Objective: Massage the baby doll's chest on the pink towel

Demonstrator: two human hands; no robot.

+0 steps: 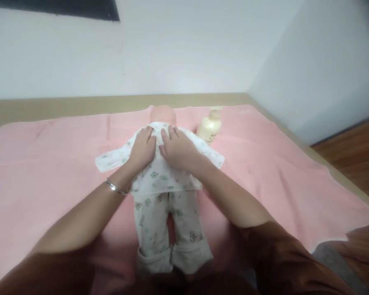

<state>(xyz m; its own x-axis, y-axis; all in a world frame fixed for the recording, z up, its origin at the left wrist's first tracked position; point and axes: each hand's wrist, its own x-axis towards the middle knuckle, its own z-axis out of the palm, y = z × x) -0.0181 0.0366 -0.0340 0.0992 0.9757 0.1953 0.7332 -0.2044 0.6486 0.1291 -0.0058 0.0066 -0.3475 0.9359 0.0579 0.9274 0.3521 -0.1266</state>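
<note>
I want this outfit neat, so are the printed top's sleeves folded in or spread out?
Spread out: both sleeves angle outward from the printed top, away to either side over the pink blanket.

Bottle (208, 128): dark lettering low on its front, too small and blurred to read.
Under that lettering: a finer line of print, just as illegible.
Shirt (162, 177): small printed motifs, no letters discernible.
Trousers (153, 229): similar motifs, no words legible.
</note>
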